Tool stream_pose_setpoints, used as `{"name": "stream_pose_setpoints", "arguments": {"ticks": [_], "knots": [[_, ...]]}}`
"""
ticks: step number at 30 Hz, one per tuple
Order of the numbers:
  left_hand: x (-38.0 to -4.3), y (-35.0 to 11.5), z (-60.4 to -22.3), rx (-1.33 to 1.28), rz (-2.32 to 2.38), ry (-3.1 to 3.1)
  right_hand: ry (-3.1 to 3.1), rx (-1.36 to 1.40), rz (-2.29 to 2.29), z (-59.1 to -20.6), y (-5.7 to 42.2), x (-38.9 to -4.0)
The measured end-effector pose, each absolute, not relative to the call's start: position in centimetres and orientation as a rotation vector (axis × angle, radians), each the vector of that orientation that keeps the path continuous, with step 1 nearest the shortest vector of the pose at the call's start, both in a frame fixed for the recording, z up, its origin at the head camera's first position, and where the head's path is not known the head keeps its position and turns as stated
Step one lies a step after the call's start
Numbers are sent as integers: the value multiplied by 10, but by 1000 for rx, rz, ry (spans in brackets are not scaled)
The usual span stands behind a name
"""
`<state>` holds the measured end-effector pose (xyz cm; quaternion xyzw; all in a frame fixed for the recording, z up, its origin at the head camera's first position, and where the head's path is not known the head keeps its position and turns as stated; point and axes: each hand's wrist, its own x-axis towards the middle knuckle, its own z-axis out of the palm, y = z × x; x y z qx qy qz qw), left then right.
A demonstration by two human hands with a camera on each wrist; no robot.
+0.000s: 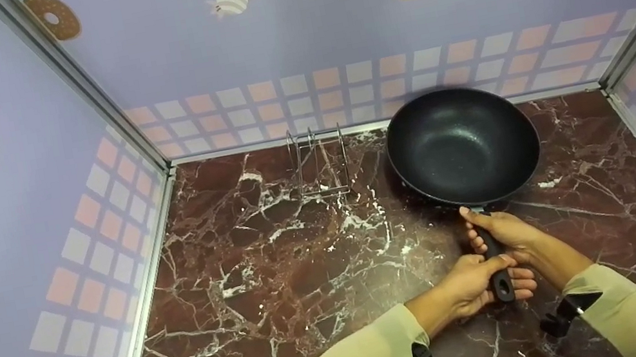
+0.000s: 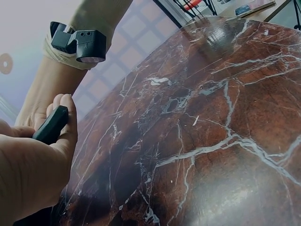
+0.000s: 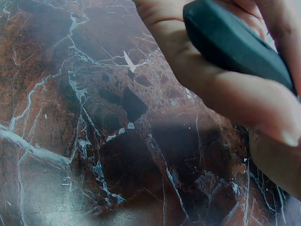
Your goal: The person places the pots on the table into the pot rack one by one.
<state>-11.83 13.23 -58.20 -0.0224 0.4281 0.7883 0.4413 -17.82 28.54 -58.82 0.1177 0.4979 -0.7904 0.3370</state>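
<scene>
A black wok point(image 1: 456, 144) with a long dark handle point(image 1: 502, 286) is at the right of the marble-patterned counter, its bowl facing up. My right hand point(image 1: 507, 231) grips the handle close to the bowl, thumb lying along the top. Lower down, my left hand point(image 1: 480, 282) holds the same handle near its holed end, fingers passing underneath. In the left wrist view the handle's end point(image 2: 52, 125) pokes out between the hands. The right wrist view shows the handle point(image 3: 235, 42) lying across the fingers above the counter.
A metal wire rack point(image 1: 321, 165) stands left of the wok by the back wall point(image 1: 318, 28). Side walls enclose the counter point(image 1: 308, 272) at left and right. Past the counter's edge in the left wrist view lies a flat rectangular object point(image 2: 254, 7).
</scene>
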Motion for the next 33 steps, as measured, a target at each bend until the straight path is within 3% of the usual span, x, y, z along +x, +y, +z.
{"name": "stream_pose_setpoints", "arguments": {"ticks": [14,33], "knots": [[-118,130,-584,-29,1955,1061,1166,251,-2096,-589,286,-176],[-118,117,-584,36,1910,1075,1371,385,-2167,-591,267,-170]]}}
